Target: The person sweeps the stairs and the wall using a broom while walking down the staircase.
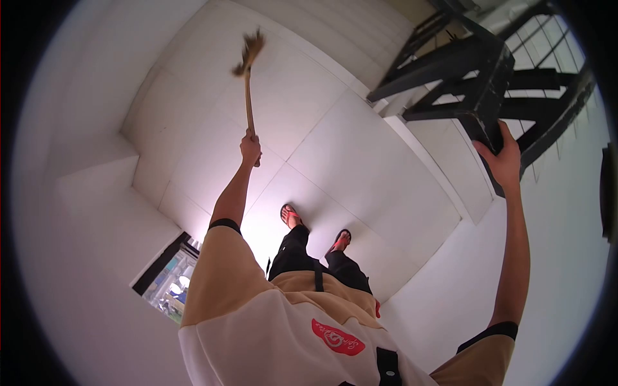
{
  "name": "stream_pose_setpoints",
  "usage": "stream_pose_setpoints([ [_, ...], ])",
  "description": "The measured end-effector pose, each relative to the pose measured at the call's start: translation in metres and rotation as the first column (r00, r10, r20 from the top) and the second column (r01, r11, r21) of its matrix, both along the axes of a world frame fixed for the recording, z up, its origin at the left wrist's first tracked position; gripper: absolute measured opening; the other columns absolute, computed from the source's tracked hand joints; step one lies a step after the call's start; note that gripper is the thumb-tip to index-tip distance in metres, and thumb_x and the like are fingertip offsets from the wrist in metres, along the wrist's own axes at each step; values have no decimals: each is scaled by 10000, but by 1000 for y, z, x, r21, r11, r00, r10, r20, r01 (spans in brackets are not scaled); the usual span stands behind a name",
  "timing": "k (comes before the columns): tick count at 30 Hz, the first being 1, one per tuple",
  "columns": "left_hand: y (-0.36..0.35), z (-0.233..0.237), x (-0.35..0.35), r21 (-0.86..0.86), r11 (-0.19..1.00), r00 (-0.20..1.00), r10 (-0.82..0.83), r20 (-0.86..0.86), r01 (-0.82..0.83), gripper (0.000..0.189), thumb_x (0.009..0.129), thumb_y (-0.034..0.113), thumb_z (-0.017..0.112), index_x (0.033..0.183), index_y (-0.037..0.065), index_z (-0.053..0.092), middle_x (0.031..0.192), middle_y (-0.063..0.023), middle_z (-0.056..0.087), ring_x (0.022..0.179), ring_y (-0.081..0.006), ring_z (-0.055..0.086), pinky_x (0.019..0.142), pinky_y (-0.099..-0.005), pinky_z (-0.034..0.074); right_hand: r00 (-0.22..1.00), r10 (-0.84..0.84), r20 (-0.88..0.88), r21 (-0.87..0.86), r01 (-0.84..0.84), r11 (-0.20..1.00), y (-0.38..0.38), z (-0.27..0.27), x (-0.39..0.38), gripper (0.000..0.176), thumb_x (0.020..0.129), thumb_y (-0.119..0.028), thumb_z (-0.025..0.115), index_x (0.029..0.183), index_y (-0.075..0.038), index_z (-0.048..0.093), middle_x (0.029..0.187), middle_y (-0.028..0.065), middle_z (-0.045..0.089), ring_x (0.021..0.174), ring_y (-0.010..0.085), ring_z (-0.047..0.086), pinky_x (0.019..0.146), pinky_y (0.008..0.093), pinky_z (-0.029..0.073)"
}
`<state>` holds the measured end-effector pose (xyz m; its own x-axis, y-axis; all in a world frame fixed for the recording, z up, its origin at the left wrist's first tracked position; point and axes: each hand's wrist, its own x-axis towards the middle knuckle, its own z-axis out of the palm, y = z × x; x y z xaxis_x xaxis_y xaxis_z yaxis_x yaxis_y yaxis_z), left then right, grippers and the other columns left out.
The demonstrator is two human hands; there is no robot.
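My left hand point(250, 149) is closed around the lower end of a wooden-handled duster point(250, 96), its handle pointing away from me. The duster's ragged brown head is blurred, so its material is hard to make out. Over on the right, my right hand point(504, 157) grips the edge of a black wooden frame point(484, 96) with slanted legs and crossbars, like a stool or stand. The thumb lies on the near side of the frame; part of the fingers is hidden behind it. The black paint looks worn along the edges.
Large pale tiles cover the floor point(335, 154), where my feet in red sandals point(291, 214) stand. A raised white ledge point(425, 151) runs beside the frame. White walls rise on both sides. A dark-framed opening point(170, 280) sits low on the left, and a wire grid point(547, 45) is behind the frame.
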<state>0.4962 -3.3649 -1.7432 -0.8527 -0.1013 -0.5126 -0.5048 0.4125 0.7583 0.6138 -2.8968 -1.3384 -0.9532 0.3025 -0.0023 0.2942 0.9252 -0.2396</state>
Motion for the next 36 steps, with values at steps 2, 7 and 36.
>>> stream_pose_setpoints([
  [2,-21,41,8,181,978,993,114,-28,-107,301,862,180,439,1149,92,451,471,-6,410,309,-108,414,272,-252,355,999,28,-33,5,-28,1000,0,-2,3,617,641,-271,719,1117,28,466,960,208,578,896,305,572,779,316,432],
  [7,-101,131,115,282,920,957,226,182,-271,427,877,266,447,1269,121,360,528,-3,413,331,-83,381,291,-235,329,992,113,-50,-70,-116,991,4,-4,4,564,706,-259,677,1133,33,452,1009,186,568,923,253,557,806,292,406],
  [36,-37,29,-217,876,131,878,-65,475,-464,161,868,213,469,783,83,428,548,16,398,387,-58,324,309,-200,246,872,-487,-61,-276,454,847,75,-39,41,506,893,-378,392,1157,52,425,1131,167,434,1036,241,428,906,321,334],
])
